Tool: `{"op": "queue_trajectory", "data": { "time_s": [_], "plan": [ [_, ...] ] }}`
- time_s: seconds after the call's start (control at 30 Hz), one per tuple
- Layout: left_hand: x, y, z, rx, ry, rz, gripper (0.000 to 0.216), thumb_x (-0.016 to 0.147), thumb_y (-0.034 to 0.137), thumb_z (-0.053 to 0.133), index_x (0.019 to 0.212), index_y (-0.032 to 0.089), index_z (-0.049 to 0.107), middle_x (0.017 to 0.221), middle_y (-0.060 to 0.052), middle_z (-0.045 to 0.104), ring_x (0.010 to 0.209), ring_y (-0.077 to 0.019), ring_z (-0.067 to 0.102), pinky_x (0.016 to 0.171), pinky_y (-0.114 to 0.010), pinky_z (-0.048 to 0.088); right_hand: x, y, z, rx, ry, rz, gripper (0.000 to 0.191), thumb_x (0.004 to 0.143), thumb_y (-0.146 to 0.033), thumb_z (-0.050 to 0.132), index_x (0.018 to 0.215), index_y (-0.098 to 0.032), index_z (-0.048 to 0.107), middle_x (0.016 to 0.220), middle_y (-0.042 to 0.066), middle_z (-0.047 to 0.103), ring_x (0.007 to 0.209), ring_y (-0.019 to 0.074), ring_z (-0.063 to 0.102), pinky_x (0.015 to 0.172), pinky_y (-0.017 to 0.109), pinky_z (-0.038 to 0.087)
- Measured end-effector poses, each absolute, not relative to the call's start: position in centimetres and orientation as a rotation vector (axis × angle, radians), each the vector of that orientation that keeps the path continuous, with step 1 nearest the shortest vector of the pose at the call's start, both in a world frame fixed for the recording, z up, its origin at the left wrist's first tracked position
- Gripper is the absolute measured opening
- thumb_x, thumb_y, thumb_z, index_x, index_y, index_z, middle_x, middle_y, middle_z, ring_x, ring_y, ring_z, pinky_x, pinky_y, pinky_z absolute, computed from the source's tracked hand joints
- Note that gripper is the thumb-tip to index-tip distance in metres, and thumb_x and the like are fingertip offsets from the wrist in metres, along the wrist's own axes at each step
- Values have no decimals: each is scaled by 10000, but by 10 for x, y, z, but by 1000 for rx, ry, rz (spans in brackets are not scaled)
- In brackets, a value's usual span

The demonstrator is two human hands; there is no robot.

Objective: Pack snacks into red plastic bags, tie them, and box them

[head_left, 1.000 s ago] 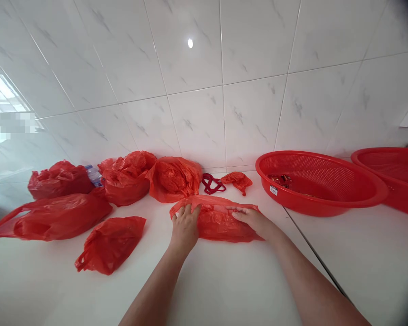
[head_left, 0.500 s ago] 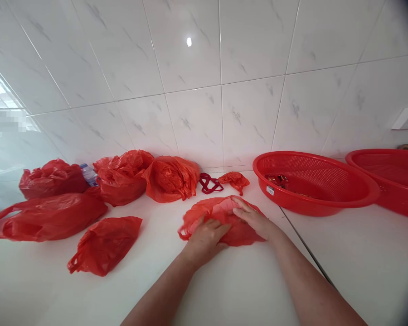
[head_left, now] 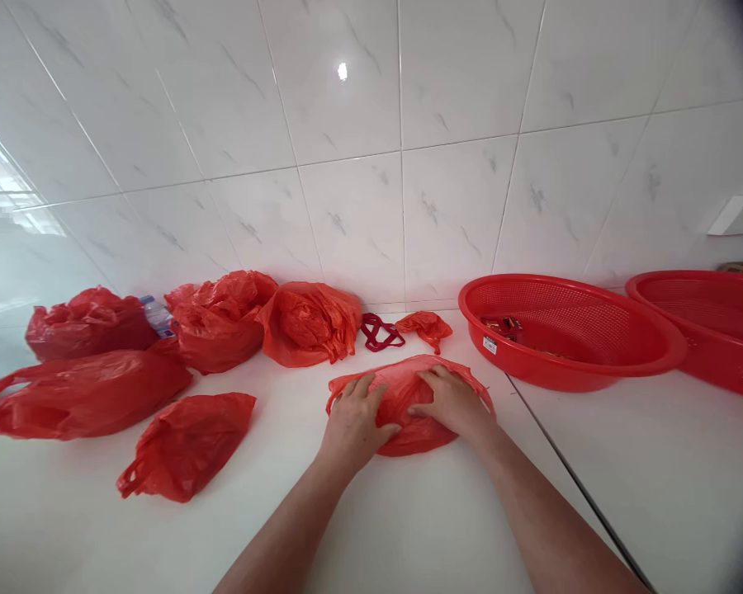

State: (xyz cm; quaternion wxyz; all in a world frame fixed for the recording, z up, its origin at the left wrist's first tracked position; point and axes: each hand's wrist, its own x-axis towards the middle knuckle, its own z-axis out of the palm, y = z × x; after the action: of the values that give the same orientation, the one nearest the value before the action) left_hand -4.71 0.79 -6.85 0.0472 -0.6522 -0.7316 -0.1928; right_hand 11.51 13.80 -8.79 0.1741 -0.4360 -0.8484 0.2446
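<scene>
A red plastic bag [head_left: 409,444] lies in front of me on the white table, its mouth spread toward the top. My left hand [head_left: 356,421] rests on the bag's left side, fingers apart and thumb stretched to the right. On the right side of the same bag lies my right hand [head_left: 455,403], its fingers bent a little and its thumb held apart from them. Both hands touch the plastic without a visible grip. What the bag holds, if anything, cannot be made out.
Right of the bag stands a red perforated basket [head_left: 570,371] with small wrapped packets [head_left: 508,327] inside; a second red basket [head_left: 712,355] is beyond it. Several red bags, including a flat one [head_left: 191,445], lie left. A dark red strap [head_left: 380,332] and small crumpled bag [head_left: 426,327] lie by the wall.
My right hand has moved down from the bag's far edge onto its right side. The left hand's fingers have spread. The bag's mouth lies wider and flatter.
</scene>
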Motion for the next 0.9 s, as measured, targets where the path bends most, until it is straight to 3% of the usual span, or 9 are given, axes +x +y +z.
{"op": "queue_trajectory", "data": {
  "time_s": [0.07, 0.17, 0.27, 0.33, 0.47, 0.57, 0.73, 0.8, 0.9],
  "plan": [
    [-57, 10, -78, -1925, -2418, -477, 712, 649, 482, 676, 1290, 247, 473, 1433, -89, 377, 1291, -317, 333, 1004, -462, 330, 113, 137, -89, -1267, -2453, 677, 766, 599, -535, 704, 1287, -269, 498, 1422, 67, 387, 1276, 293, 367, 953, 397, 381],
    [-68, 14, -90, -1903, -2613, -395, 861, 633, 620, 610, 1376, 253, 377, 1468, -90, 324, 1323, -319, 296, 1041, -466, 284, 112, 137, -88, -1278, -2470, 699, 790, 620, -522, 696, 1319, -236, 465, 1403, 83, 424, 1277, 279, 380, 986, 389, 366],
    [-73, 19, -98, -1859, -2634, -417, 885, 639, 673, 558, 1395, 264, 347, 1487, -86, 284, 1341, -325, 262, 1051, -483, 258, 110, 129, -87, -1199, -2420, 653, 555, 768, -429, 587, 1274, -214, 512, 1287, 84, 548, 1194, 244, 483, 960, 376, 404],
    [-75, 21, -101, -1790, -2648, -447, 853, 665, 673, 530, 1389, 259, 357, 1484, -96, 287, 1339, -331, 260, 1043, -511, 251, 107, 116, -85, -1076, -2354, 557, 370, 861, -308, 462, 1199, -205, 571, 1192, 76, 614, 1107, 203, 552, 926, 343, 437],
    [-78, 24, -105, -1737, -2617, -532, 734, 737, 610, 496, 1352, 219, 413, 1460, -124, 325, 1316, -333, 299, 1016, -531, 270, 109, 89, -80, -730, -2268, 233, 304, 885, -184, 391, 1064, -221, 634, 1095, 57, 646, 1004, 158, 598, 859, 279, 479],
    [-81, 22, -104, -1753, -2531, -649, 663, 753, 555, 520, 1313, 207, 456, 1417, -131, 388, 1277, -329, 352, 996, -531, 292, 135, 92, -68, -724, -2142, -135, 307, 870, -199, 421, 1114, -215, 607, 1202, 104, 568, 1117, 219, 524, 940, 379, 428],
    [-84, 17, -88, -1753, -2202, -943, 422, 817, 429, 514, 1155, 182, 569, 1223, -123, 561, 1117, -283, 498, 936, -450, 377, 222, 140, -39, -1260, -1894, -527, 460, 852, -317, 460, 1271, -128, 469, 1377, 197, 387, 1293, 343, 303, 1009, 528, 287],
    [-82, 16, -81, -1826, -2000, -1020, 307, 854, 365, 478, 1055, 172, 607, 1088, -110, 613, 1025, -246, 538, 900, -401, 405, 254, 155, -37, -1416, -2035, -560, 445, 844, -342, 460, 1239, -141, 495, 1249, 176, 527, 1225, 365, 390, 976, 569, 285],
    [-69, 11, -74, -2086, -1782, -964, 248, 824, 356, 534, 967, 175, 626, 953, -84, 618, 897, -220, 552, 812, -356, 437, 282, 155, -44, -1462, -2318, -504, 322, 872, -241, 374, 1112, -188, 583, 933, 101, 663, 903, 277, 596, 834, 461, 415]
  ]
}}
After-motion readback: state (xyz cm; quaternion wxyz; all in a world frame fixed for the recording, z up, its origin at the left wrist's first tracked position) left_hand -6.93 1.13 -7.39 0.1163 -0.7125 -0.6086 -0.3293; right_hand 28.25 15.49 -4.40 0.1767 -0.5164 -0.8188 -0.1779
